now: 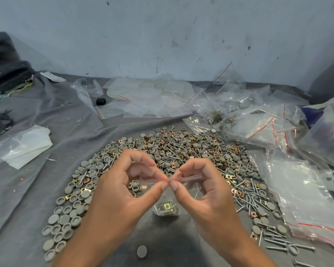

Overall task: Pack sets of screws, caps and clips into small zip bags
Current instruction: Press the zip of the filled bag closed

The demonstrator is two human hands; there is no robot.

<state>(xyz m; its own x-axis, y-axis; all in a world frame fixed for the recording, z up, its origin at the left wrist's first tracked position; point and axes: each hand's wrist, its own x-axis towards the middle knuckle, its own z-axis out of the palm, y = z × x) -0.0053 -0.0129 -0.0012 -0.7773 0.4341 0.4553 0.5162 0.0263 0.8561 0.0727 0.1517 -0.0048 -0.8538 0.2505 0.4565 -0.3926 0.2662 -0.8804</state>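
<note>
Both the left hand [121,191] and the right hand [206,189] pinched the top of the small zip bag [167,206], probably to press its seal closed over the hanging parts.

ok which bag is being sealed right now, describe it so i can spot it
Start at the big heap of grey caps, then come toward the camera. Between the left hand and right hand hangs a small clear bag, the only one held up.
</note>
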